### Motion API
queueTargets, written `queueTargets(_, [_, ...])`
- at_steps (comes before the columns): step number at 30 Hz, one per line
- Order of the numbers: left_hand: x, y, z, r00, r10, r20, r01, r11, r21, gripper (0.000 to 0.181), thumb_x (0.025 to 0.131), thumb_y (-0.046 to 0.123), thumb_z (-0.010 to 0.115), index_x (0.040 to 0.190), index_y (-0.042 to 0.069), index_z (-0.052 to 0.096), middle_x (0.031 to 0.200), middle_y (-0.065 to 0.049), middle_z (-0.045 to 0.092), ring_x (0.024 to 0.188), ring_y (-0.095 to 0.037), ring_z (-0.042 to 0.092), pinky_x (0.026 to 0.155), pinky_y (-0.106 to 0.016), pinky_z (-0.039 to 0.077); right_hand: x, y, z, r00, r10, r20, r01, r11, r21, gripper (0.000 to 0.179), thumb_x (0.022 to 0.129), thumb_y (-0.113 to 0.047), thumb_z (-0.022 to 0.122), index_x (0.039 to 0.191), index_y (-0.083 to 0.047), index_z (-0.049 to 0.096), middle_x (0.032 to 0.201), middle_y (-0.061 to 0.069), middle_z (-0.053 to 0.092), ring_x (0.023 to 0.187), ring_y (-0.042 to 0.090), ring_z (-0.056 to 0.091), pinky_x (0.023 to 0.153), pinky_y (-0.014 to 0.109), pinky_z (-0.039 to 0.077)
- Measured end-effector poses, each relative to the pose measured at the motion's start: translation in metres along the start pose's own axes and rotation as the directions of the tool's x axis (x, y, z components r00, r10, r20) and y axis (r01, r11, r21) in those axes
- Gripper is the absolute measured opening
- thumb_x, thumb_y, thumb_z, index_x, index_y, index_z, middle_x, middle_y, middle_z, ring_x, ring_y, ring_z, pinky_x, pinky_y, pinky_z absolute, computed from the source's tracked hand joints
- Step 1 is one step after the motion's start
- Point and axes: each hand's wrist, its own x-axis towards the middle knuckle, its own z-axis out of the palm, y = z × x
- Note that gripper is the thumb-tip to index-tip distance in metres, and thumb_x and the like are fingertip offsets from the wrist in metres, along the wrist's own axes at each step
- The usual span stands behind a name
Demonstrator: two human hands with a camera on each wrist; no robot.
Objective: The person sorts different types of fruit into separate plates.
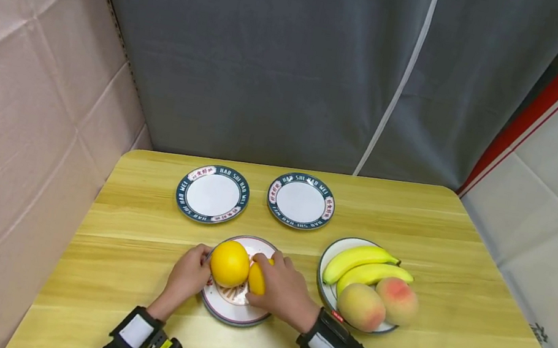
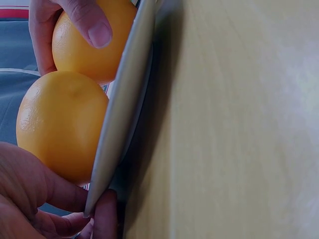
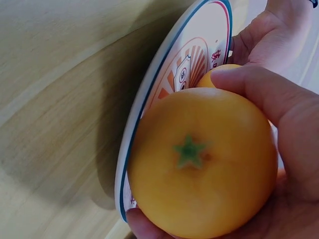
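Note:
A white plate (image 1: pixel 234 314) with a dark rim and a printed pattern carries two oranges. My left hand (image 1: pixel 189 275) pinches the plate's left rim, thumb above and fingers below in the left wrist view. One orange (image 1: pixel 228 264) sits on the plate right beside that hand. My right hand (image 1: pixel 287 288) grips the other orange (image 3: pixel 199 169), fingers and thumb round its sides; a green star-shaped stem mark shows in the right wrist view. The two oranges stand close together. A shadow lies on the table under the raised plate edge (image 2: pixel 122 107).
To the right a plate (image 1: pixel 328 263) bears two bananas (image 1: pixel 368 270) and two peaches (image 1: pixel 379 304). Farther back on the wooden table (image 1: pixel 127 272) lie two dark-rimmed plates, a left one (image 1: pixel 212 193) and a right one (image 1: pixel 301 201). A grey curtain (image 1: pixel 276 61) hangs behind.

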Motion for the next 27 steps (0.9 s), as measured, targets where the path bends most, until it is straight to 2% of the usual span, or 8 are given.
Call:
queueTargets(8, [0.0004,-0.0003,-0.0001,1.000,0.014,-0.003,-0.014,1.000,-0.007,0.025,0.104,0.000,0.055,0.124,-0.010,0.064,0.083,-0.011,0.057,0.060,-0.016,0.060,0.054,-0.028,0.047,-0.0009,-0.0015,-0.0004,1.000,-0.007,-0.005,0.007,1.000,-0.014,0.069,0.082,-0.035,0.089,0.142,-0.017,0.062,0.128,0.019,0.060,0.102,0.030,0.054,0.068,0.042,0.054])
queueTargets(16, [0.0007,-0.0022,-0.0004,1.000,0.024,-0.010,-0.024,1.000,0.020,0.026,0.103,0.001,0.055,0.124,-0.010,0.066,0.084,-0.011,0.058,0.068,-0.020,0.058,0.058,-0.029,0.045,-0.0020,-0.0017,-0.0019,1.000,-0.021,0.009,0.021,1.000,-0.011,0.067,0.083,-0.036,0.089,0.141,-0.017,0.062,0.126,0.018,0.059,0.099,0.029,0.053,0.067,0.039,0.052])
queueTargets(27, [0.0007,-0.0021,-0.0011,0.999,0.030,-0.022,-0.030,0.999,0.013,0.027,0.103,0.001,0.056,0.126,-0.009,0.067,0.085,-0.011,0.060,0.070,-0.019,0.057,0.060,-0.028,0.044,-0.0016,-0.0036,-0.0031,1.000,-0.019,0.024,0.019,1.000,-0.020,0.069,0.083,-0.037,0.089,0.143,-0.017,0.062,0.127,0.018,0.059,0.101,0.029,0.053,0.071,0.040,0.054])
